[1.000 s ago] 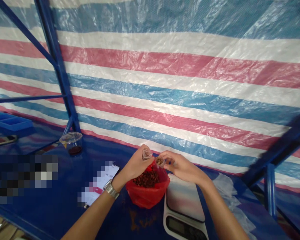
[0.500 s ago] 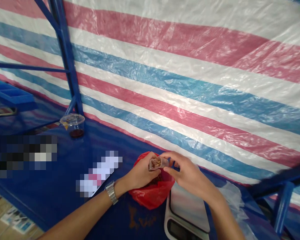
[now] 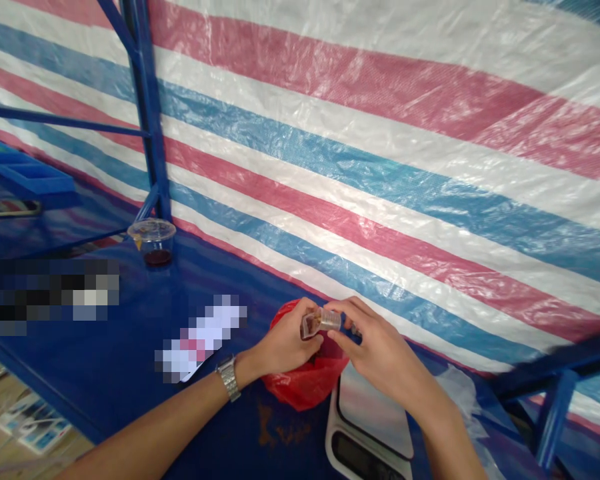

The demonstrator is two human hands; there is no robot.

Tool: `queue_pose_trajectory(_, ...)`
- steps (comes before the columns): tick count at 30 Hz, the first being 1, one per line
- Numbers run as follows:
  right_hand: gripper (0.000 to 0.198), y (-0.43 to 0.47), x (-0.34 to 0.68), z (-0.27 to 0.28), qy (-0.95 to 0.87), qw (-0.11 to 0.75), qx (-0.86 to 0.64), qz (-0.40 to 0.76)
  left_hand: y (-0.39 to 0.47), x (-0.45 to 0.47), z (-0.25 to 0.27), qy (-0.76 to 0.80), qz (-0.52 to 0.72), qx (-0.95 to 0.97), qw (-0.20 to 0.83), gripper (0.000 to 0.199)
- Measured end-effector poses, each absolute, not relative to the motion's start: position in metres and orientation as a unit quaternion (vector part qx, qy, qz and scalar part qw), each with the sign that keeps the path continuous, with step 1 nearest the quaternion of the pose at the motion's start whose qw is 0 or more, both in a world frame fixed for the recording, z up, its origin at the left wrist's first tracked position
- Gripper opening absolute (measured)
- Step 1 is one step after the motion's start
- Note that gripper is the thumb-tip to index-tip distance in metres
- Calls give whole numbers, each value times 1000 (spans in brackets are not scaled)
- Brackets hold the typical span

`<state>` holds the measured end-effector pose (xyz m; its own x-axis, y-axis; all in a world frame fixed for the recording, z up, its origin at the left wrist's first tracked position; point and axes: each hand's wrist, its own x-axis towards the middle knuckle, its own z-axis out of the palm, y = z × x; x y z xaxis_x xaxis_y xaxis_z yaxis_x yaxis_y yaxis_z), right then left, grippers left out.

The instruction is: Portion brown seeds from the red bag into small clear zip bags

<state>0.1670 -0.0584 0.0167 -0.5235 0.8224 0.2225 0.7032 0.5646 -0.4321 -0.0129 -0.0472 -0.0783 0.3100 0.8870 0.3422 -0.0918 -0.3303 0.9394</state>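
Note:
Above a red plastic bag (image 3: 303, 390), my left hand (image 3: 280, 343) is closed on a small clear plastic pouch (image 3: 310, 325) with brownish bits inside. My right hand (image 3: 383, 343) pinches a small clear plastic cup (image 3: 331, 320) between thumb and fingers. The cup lies tipped sideways, its mouth against the pouch's opening. Both hands partly cover the red bag, whose dark contents barely show. A digital scale (image 3: 375, 407) stands just below my right hand.
A lidded clear tub (image 3: 155, 243) with dark liquid stands at the back left. A phone-like blurred object (image 3: 205, 340) lies left of the red bag. Crumpled clear plastic (image 3: 457, 393) is at the right. Blue frame posts (image 3: 150, 127) and striped sheeting (image 3: 355, 147) rise behind.
The cup has tilted further toward the pouch, and its side shows more. My hands stay nearly in place over the red bag. The view has shifted slightly.

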Motion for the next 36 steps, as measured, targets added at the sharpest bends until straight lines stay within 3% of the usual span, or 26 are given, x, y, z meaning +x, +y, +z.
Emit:
queue_pose_trajectory(17, 32, -59, 157, 11, -865, 216, -435, 123, -44, -12, -82, 327, 505, 621, 502, 22)
queue_pose_trajectory(26, 25, -54, 172, 14, -837, 213, -464, 196, -43, -14, -80, 336, 519, 623, 479, 21)
queue_pose_trajectory(31, 23, -55, 174, 7, -833, 181, -465, 238, -36, -20, -80, 331, 572, 598, 454, 36)
queue_pose_trajectory(36, 45, -59, 161, 3, -862, 214, -398, 228, -35, -26, -76, 275, 580, 572, 511, 60)
